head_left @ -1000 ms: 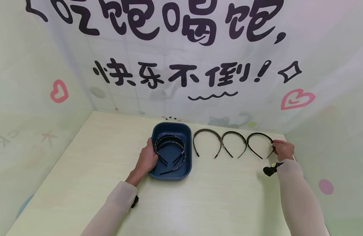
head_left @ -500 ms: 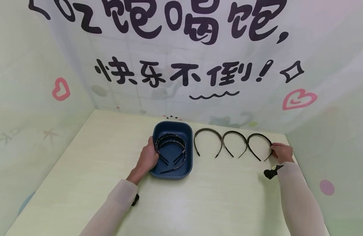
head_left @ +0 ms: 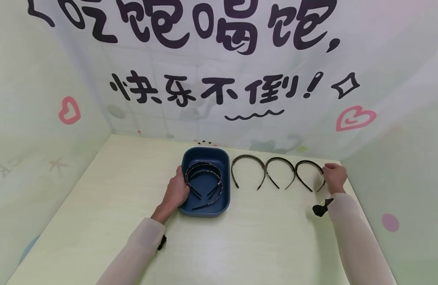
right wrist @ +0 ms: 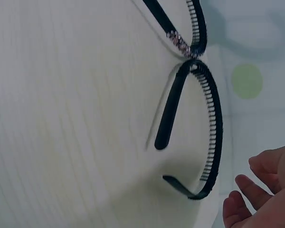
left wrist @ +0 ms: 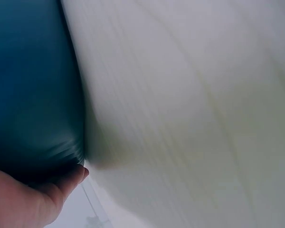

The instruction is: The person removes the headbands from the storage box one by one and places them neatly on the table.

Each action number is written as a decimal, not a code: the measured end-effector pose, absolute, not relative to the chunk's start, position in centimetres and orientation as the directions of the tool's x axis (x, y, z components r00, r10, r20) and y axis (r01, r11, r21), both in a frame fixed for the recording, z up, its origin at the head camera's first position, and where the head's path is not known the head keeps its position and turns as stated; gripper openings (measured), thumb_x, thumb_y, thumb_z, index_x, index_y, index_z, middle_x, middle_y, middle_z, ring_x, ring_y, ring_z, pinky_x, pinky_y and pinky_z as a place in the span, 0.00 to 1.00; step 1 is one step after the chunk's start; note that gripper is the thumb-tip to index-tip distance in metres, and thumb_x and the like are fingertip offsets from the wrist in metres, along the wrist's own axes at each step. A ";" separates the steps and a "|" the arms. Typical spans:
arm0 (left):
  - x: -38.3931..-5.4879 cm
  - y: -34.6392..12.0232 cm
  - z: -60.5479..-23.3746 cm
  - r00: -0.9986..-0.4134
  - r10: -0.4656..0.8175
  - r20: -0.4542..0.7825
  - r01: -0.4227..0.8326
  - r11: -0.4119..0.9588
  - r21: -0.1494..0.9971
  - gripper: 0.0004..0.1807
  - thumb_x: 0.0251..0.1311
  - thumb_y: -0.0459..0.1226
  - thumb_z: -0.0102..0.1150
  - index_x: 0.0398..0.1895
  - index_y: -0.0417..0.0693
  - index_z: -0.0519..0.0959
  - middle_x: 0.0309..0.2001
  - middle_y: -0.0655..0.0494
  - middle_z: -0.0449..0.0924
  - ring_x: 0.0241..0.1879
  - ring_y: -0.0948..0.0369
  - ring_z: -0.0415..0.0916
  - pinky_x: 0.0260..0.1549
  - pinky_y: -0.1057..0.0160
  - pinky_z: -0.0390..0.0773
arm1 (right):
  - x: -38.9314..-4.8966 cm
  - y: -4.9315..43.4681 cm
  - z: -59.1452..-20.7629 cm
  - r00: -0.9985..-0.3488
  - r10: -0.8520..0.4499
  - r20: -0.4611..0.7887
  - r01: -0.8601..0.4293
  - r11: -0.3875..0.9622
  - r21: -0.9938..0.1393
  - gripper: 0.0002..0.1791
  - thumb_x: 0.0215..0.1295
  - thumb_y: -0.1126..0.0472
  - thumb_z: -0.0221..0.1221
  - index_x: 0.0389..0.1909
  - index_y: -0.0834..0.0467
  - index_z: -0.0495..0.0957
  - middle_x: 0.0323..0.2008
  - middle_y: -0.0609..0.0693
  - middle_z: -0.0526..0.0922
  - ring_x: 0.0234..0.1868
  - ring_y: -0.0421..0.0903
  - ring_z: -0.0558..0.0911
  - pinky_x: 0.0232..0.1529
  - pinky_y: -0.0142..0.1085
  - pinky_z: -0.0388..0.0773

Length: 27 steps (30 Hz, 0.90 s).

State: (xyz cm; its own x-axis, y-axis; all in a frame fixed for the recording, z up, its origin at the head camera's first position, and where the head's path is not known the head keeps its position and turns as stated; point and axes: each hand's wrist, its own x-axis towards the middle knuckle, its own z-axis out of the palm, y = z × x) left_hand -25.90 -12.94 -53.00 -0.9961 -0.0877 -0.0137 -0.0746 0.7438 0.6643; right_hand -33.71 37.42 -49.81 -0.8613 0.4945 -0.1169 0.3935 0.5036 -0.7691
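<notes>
My left hand (head_left: 177, 189) grips the left side of a blue plastic tub (head_left: 224, 204). In the left wrist view, the thumb (left wrist: 42, 199) lies against its outer wall. Several dark patterned headbands (head_left: 220, 173) are inside the tub. To its right, three toothed headbands lie in a row: a brownish one (head_left: 235, 178), a black one with a glittery part (head_left: 292, 169) and a black one (head_left: 304, 184). My right hand (head_left: 335, 177) is just right of the last headband, holding nothing. In the right wrist view its fingers are loosely curled, apart from that headband (right wrist: 219, 128).
The pale wooden table (head_left: 240, 245) runs back to a printed wall sheet (head_left: 190, 118) with dark lettering. A side wall (head_left: 411, 190) rises close beyond my right hand. Black straps hang at both wrists, the right one (head_left: 321, 208) carrying a dark attachment.
My right hand has let go of the rightmost headband and lifted slightly away, its fingers drawn in. That headband's free end shifted a little left beforehand. My left hand stays on the tub.
</notes>
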 end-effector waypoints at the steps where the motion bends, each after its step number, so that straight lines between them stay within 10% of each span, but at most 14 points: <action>1: -25.9 -13.0 -53.0 -0.996 -0.088 -0.012 -0.074 0.743 0.665 0.34 0.64 0.26 0.45 0.73 0.30 0.50 0.52 0.26 0.78 0.42 0.41 0.83 0.37 0.49 0.79 | -33.8 36.9 -49.6 -0.867 0.491 -0.091 0.374 0.517 -0.770 0.23 0.70 0.61 0.48 0.62 0.68 0.74 0.59 0.67 0.76 0.54 0.57 0.76 0.40 0.37 0.71; 16: -25.9 -13.0 -52.8 -0.997 -0.079 -0.017 -0.070 0.744 0.665 0.35 0.63 0.26 0.45 0.73 0.29 0.49 0.49 0.25 0.79 0.38 0.42 0.83 0.34 0.50 0.78 | -33.1 26.2 -47.8 -0.990 0.132 0.046 0.029 0.513 -0.858 0.17 0.72 0.63 0.53 0.56 0.68 0.78 0.53 0.67 0.81 0.40 0.40 0.81 0.44 0.35 0.80; 23: -25.9 -13.1 -52.7 -0.996 -0.084 -0.007 -0.067 0.747 0.662 0.34 0.63 0.26 0.45 0.72 0.30 0.50 0.48 0.25 0.79 0.38 0.41 0.83 0.33 0.49 0.78 | -31.6 20.1 -46.8 -0.992 -0.123 -0.030 -0.015 0.351 -0.936 0.18 0.72 0.65 0.55 0.58 0.70 0.75 0.54 0.71 0.79 0.51 0.61 0.82 0.50 0.45 0.81; 27: -25.9 -13.1 -52.8 -0.997 -0.078 -0.013 -0.067 0.746 0.663 0.35 0.63 0.27 0.45 0.73 0.30 0.49 0.49 0.25 0.78 0.37 0.41 0.82 0.33 0.49 0.78 | -30.8 17.3 -46.2 -0.972 -0.233 -0.018 -0.056 0.308 -0.950 0.16 0.72 0.67 0.55 0.56 0.70 0.76 0.51 0.70 0.81 0.46 0.55 0.85 0.46 0.40 0.82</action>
State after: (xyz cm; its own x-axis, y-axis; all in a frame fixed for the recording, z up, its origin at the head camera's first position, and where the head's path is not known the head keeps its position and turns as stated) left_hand -25.91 -13.07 -52.78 -0.9969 -0.0777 -0.0127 -0.0665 0.7455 0.6631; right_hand -30.83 17.26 -46.24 -0.9724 -0.2326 -0.0181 -0.0560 0.3083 -0.9497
